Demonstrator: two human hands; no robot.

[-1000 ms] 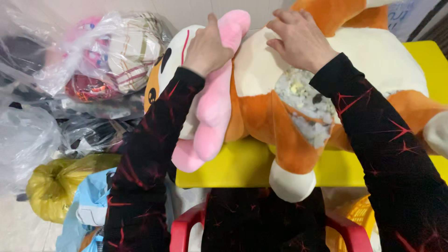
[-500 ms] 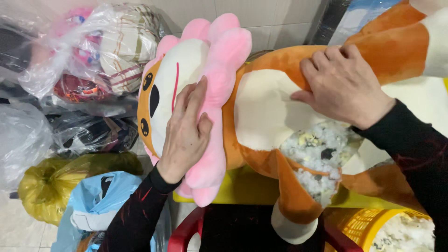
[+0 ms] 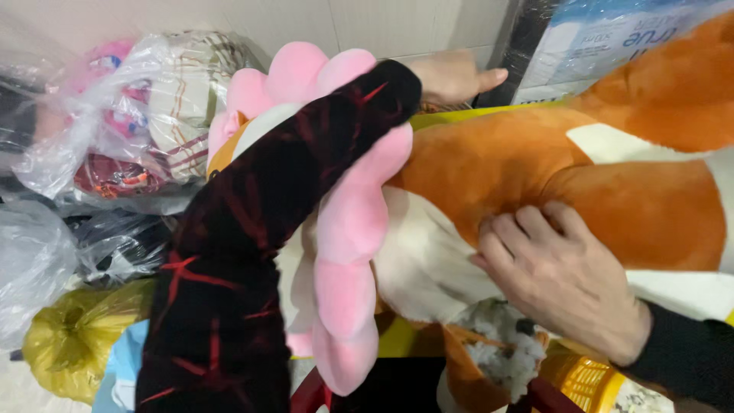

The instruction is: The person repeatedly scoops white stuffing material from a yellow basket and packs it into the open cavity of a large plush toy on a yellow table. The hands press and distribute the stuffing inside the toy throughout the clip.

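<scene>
One big plush toy (image 3: 489, 176) fills most of the view here, orange body with white patches and a ring of pink petals (image 3: 348, 229) round its head, lying on its side across a yellow counter (image 3: 451, 118). Low down near the right hand there's a torn opening (image 3: 497, 352) with greyish white stuffing poking out.

Right hand (image 3: 566, 283) is flat on the toy's belly, fingers pressed into the fur just above that hole, so its grip is spread apart and pushing rather than clamped. Left hand (image 3: 451, 76) is reached way over the toy's head to the far side, fingers stretched out and apart; can't tell if it's touching anything. The black sleeve with red streaks (image 3: 252, 252) covers a lot of the toy's face.

Bags on the left: a clear plastic bag (image 3: 145, 115) stuffed with pink and striped fabric things, a yellow bag (image 3: 76, 336) tied shut lower down, some dark and clear bags (image 3: 46, 252) between them. Near right corner has a yellow basket (image 3: 589, 382); I can't really make out what's in it. Far right there's a wrapped blue and white box (image 3: 612, 46). Pale tiled wall (image 3: 367, 23) behind it all.
</scene>
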